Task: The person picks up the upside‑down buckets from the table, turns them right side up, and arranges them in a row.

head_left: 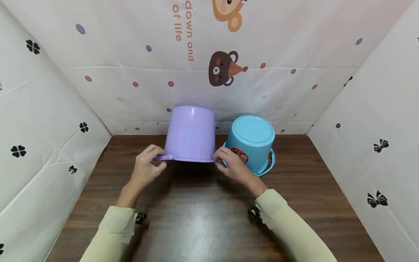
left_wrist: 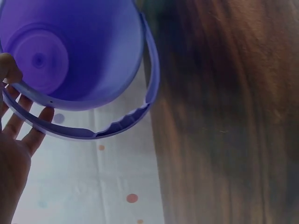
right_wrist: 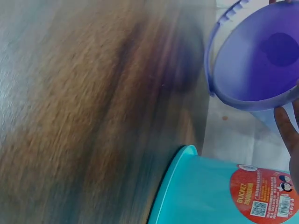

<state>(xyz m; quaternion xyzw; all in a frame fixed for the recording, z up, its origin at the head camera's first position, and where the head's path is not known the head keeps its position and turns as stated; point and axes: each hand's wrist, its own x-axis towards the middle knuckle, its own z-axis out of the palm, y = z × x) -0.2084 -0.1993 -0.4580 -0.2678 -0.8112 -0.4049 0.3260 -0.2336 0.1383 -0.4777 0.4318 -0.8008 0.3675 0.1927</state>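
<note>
A purple bucket (head_left: 191, 133) is held tilted above the table's back, its base up and its mouth facing down toward me. My left hand (head_left: 147, 166) grips its rim on the left, thumb on the inner side and fingers outside by the handle. Its handle (left_wrist: 126, 123) hangs in an arc below the mouth in the left wrist view. On the other side my right hand (head_left: 230, 163) pinches the rim. Just right of it, a light blue bucket (head_left: 252, 136) stands upside down, with a red label (right_wrist: 261, 191) on its wall.
The dark wooden table (head_left: 193, 218) reaches to a white patterned back sheet (head_left: 131, 102), with similar sheets on the left and right. The blue bucket's handle (head_left: 271, 163) sticks out to its right.
</note>
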